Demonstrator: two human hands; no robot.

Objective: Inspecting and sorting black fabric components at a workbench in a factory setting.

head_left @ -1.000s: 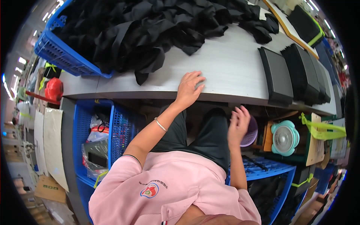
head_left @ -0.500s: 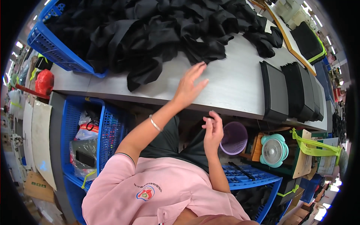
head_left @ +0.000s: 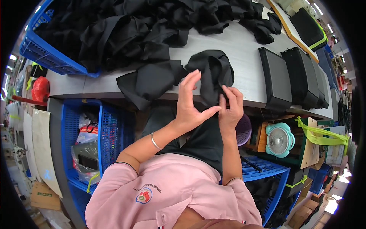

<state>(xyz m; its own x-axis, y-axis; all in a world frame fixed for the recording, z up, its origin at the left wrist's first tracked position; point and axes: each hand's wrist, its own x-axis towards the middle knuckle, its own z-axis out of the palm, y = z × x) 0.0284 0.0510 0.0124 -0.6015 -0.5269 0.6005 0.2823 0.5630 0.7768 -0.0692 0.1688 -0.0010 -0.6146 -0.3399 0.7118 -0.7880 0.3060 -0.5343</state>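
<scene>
A black fabric piece point(head_left: 213, 70) hangs over the near edge of the grey table point(head_left: 244, 49). Both of my hands are at its lower end. My left hand point(head_left: 190, 105), with a thin bracelet on the wrist, pinches the cloth between thumb and raised fingers. My right hand point(head_left: 230, 108) grips the same hem just to the right, the fingers curled on it. Another black piece point(head_left: 146, 82) lies flat to the left, touching the first. Behind them a big heap of black fabric point(head_left: 129, 26) covers the far left of the table.
Two stacks of folded black pieces point(head_left: 274, 78) point(head_left: 305, 74) stand on the table's right. A blue crate point(head_left: 42, 53) holds part of the heap. Under the table are a blue basket point(head_left: 87, 145), a purple tub point(head_left: 244, 129) and a teal fan point(head_left: 280, 139).
My left hand has left the bare table top and drawn a black piece to the near edge. My right hand rose from my lap and joined it on the cloth.
</scene>
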